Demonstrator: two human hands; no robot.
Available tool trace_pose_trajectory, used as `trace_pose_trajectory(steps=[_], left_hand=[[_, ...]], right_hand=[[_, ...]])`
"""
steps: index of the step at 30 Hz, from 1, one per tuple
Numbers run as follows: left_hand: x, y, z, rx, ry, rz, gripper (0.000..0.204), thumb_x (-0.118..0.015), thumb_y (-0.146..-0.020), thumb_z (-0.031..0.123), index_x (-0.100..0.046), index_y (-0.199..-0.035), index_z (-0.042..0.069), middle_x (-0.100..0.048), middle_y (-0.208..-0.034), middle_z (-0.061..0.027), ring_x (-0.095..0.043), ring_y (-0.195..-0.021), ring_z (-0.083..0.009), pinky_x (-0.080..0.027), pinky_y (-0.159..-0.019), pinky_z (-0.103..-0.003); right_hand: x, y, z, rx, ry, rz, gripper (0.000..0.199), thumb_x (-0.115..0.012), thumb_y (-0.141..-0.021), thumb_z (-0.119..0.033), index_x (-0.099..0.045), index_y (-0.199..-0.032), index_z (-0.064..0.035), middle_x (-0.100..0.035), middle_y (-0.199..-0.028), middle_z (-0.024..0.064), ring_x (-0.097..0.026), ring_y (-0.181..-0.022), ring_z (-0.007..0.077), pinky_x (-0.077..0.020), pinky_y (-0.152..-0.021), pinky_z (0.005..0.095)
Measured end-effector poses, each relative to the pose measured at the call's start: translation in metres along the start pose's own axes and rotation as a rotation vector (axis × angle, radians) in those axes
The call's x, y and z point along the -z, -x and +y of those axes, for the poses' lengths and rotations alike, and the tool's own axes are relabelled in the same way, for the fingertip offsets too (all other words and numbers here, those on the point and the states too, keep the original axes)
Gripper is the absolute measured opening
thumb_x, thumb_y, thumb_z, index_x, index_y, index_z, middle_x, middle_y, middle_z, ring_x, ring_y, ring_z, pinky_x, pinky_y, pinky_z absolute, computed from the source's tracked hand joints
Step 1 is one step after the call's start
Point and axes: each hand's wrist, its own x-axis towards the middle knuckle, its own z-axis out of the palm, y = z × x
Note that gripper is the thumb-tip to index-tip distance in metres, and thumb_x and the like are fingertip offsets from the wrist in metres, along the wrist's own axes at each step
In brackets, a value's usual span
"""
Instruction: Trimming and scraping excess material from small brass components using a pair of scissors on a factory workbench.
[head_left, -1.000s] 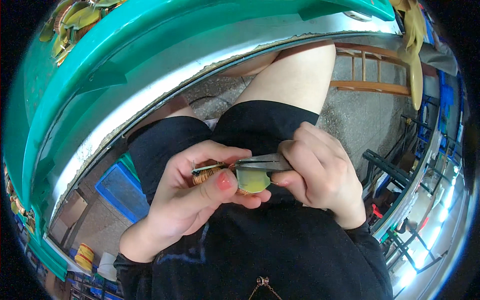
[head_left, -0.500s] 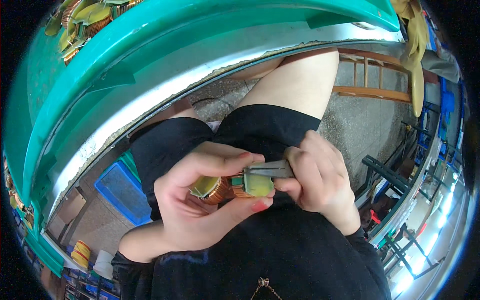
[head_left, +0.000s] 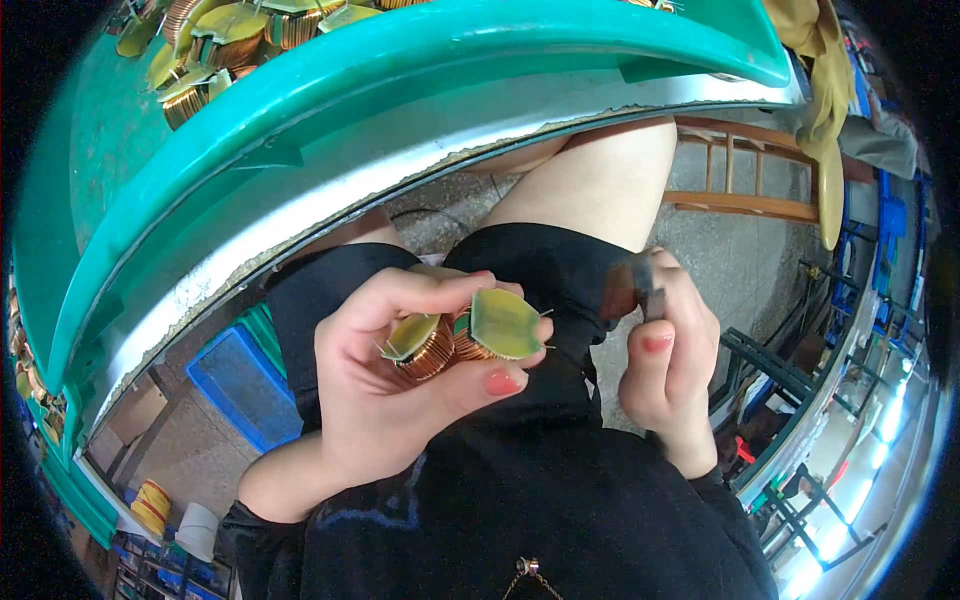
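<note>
My left hand [head_left: 385,400] is closed round two copper-wound coils. One coil [head_left: 503,325], with a yellow-green plate on its end, is pinched between thumb and fingertips. Thin wire ends stick out past its plate. The other coil [head_left: 425,350] rests deeper in the palm, its plate tilted up. To the right and apart from them, my right hand [head_left: 672,365] is closed on metal tweezers [head_left: 652,295]. Motion smears the tweezers, and their tips are hard to make out.
A large green tray [head_left: 330,85] with several similar coils [head_left: 225,45] lies beyond my knees on a white table [head_left: 400,150]. A blue crate [head_left: 245,390] stands on the floor at left. A wooden chair [head_left: 745,205] is at far right, near a hanging yellow cloth [head_left: 822,130].
My right hand has drawn the tweezers away from the coil's plate, to the right. The left hand keeps both coils, and that plate now shows uncovered.
</note>
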Motion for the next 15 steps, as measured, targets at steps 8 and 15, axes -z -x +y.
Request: trace_pose_trajectory(steps=[8, 15], left_hand=[[0.003, -0.002, 0.0, -0.064, -0.071, -0.029, 0.045, -0.072, -0.066, -0.014, -0.053, -0.106, -0.002, -0.059, -0.107, -0.0164, -0.064, -0.089, -0.0232, -0.053, -0.08, -0.028], [0.007, -0.003, -0.004, -0.141, -0.228, -0.104, 0.046, -0.074, -0.063, -0.012, -0.055, -0.104, -0.001, -0.06, -0.106, -0.0156, -0.061, -0.091, -0.0211, -0.051, -0.08, -0.029]], right_hand=[[0.009, 0.017, 0.006, -0.022, 0.008, -0.113, 0.03, -0.056, -0.086, -0.03, -0.055, -0.089, -0.0005, -0.052, -0.084, 0.0104, -0.047, -0.071, 0.0237, -0.0407, -0.07, 0.0314], [0.004, 0.005, 0.001, 0.107, 0.083, -0.066, 0.03, -0.057, -0.085, -0.033, -0.056, -0.085, -0.0026, -0.051, -0.083, 0.0081, -0.046, -0.072, 0.0222, -0.0393, -0.07, 0.031]])
